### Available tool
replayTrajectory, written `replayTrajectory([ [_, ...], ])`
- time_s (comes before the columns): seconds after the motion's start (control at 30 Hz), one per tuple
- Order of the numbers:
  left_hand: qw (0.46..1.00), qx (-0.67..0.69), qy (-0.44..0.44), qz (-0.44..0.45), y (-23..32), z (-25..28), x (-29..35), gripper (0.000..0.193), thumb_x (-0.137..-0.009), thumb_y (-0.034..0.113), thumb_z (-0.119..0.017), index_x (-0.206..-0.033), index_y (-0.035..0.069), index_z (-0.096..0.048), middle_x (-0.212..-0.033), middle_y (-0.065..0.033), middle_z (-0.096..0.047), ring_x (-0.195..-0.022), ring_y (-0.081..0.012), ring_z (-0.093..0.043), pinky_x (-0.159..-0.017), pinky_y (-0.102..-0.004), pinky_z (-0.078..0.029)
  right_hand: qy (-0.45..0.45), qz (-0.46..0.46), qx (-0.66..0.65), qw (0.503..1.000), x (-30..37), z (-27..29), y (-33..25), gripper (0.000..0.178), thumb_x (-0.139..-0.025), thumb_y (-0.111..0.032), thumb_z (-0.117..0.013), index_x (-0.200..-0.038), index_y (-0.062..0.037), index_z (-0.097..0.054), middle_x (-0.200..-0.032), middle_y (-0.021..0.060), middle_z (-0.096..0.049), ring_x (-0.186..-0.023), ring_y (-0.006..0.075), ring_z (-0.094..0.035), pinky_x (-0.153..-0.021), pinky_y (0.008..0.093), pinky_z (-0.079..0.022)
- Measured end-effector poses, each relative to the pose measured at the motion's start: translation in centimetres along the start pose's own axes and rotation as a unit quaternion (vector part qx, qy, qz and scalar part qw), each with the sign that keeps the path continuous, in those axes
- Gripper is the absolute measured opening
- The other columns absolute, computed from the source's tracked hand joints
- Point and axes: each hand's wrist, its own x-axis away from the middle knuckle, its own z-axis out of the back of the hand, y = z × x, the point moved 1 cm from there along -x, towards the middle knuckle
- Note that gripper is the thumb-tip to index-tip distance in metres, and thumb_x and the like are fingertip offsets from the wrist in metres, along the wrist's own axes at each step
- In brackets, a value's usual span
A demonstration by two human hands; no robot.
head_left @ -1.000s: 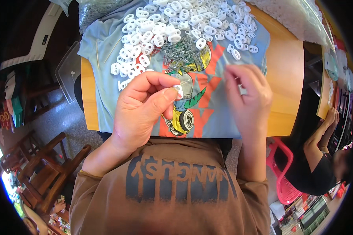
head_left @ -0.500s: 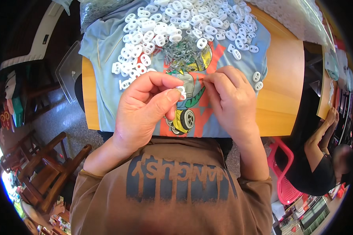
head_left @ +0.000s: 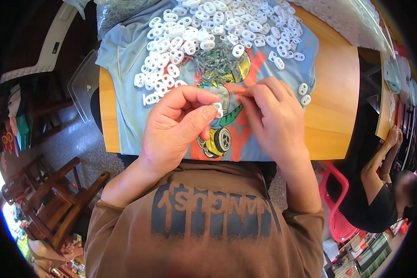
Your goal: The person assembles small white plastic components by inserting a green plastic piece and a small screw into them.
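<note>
One view, head: two bare hands face each other above a grey-blue printed shirt (head_left: 129,127) spread on a wooden table (head_left: 333,116).
Left hand (head_left: 171,125): pinches a small white piece (head_left: 219,110) between thumb and forefinger; posture matches both preceding pictures.
White piece: located at the left thumb tip, held above the middle of the shirt; the thumb covers part of it.
Right hand (head_left: 277,123): thumb and forefinger press together at the tips, other fingers bent; whether anything small lies between them cannot be told.
Change over one second: the right hand, blurred and farther right in the earliest picture, now stands sharply defined near the left hand, its fingertips apart from the white piece.
Change over the last half second: almost none; both hands hold their positions.
Loose pair (head_left: 306,100): two white ovals lie near the shirt's right edge, now exposed; the right hand covers this area in the earliest picture.
White pile (head_left: 176,30): many two-holed ovals across the far part of the shirt, touched by neither hand.
Metal springs (head_left: 213,64): heaped between the pile and the hands, also untouched.
Meaning for the work: judged from the spacing, both hands are now brought to bear on one piece.
</note>
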Motion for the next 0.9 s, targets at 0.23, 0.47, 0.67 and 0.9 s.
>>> replayTrajectory([
  [0.23, 1.0, 0.0, -0.003, -0.006, 0.1, 0.2, 0.0, 0.014, -0.084, 0.003, -0.053, -0.097, -0.001, -0.054, -0.08, -0.0034, -0.057, -0.06, -0.0038, -0.049, -0.055, -0.0164, -0.04, -0.135, -0.07, -0.023, 0.988, -1.6, 0.8, 0.4, 0.011, -0.07, -0.007, -0.061, -0.073, -0.0018, -0.053, -0.068, 0.0086, -0.052, -0.065, 0.0259, -0.053, -0.056, 0.0331, -0.042],
  [0.47, 1.0, 0.012, -0.008, 0.014, 0.4, 0.4, 0.0, 0.014, -0.084, 0.004, -0.053, -0.098, -0.001, -0.053, -0.08, -0.0031, -0.056, -0.06, -0.0039, -0.048, -0.055, -0.0168, -0.04, -0.142, -0.063, -0.007, 0.988, -1.6, 1.0, 0.2, 0.01, -0.068, -0.005, -0.061, -0.069, -0.0003, -0.052, -0.066, 0.0093, -0.051, -0.061, 0.0246, -0.053, -0.054, 0.0318, -0.042],
  [0.67, 1.0, 0.0, -0.002, 0.022, 0.6, 0.0, 0.0, 0.015, -0.084, 0.004, -0.054, -0.098, -0.001, -0.053, -0.081, -0.003, -0.056, -0.061, -0.0039, -0.048, -0.055, -0.0168, -0.04, -0.041, -0.137, -0.191, 0.971, -0.3, 1.0, 0.4, 0.009, -0.066, 0.002, -0.061, -0.068, -0.0013, -0.053, -0.063, 0.0074, -0.053, -0.062, 0.0173, -0.054, -0.054, 0.0261, -0.044],
  [0.9, 0.999, -0.027, -0.01, 0.018, 1.1, -1.7, -0.2, 0.014, -0.083, 0.003, -0.053, -0.097, 0.0, -0.053, -0.078, -0.0038, -0.055, -0.06, -0.0052, -0.049, -0.056, -0.0176, -0.04, -0.002, -0.194, -0.543, 0.817, 1.0, 1.1, -0.8, 0.015, -0.072, 0.007, -0.061, -0.083, 0.0007, -0.054, -0.079, 0.0027, -0.056, -0.073, 0.0082, -0.054, -0.066, 0.0212, -0.045],
])
